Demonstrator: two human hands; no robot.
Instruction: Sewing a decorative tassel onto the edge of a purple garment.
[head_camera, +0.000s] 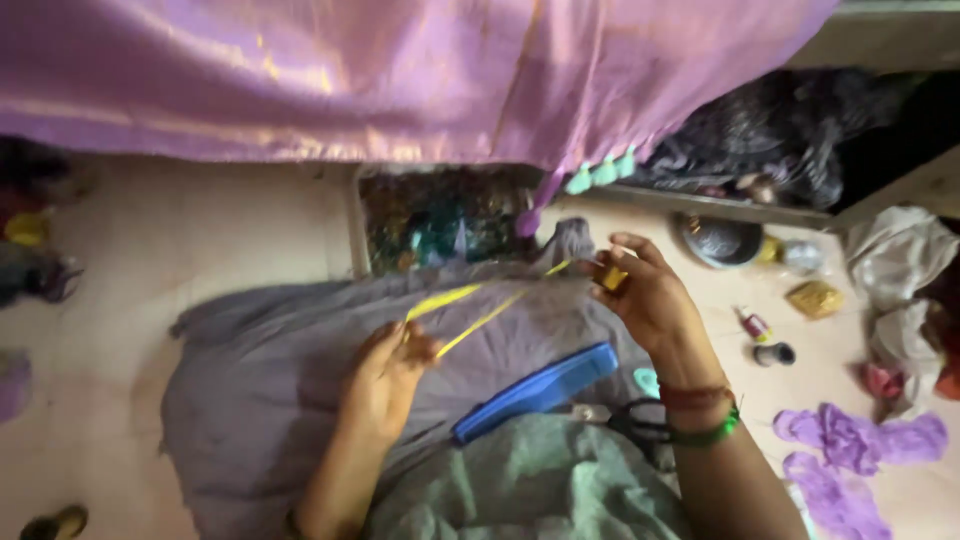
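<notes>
A purple saree (400, 70) hangs above both grips, a grey cloth (260, 370) lies beneath them, the left hand (385, 375) pinches yellow thread (470, 310), and the right hand (645, 290) clasps its small yellow spool (613, 278).

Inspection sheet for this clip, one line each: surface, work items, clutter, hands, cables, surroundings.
Surface: pale floor, partly covered by a grey cloth spread over the lap.
Work items: yellow thread stretched between both hands; small yellow spool at the right hand.
Clutter: blue case, black scissors, two small bottles, purple fabric scraps, metal bowl.
Hands: left hand pinches the thread; right hand holds the spool, bangles on the wrist.
Cables: nothing seen.
Surroundings: purple fabric with teal tassels hangs overhead; dark clothes heaped behind.
</notes>
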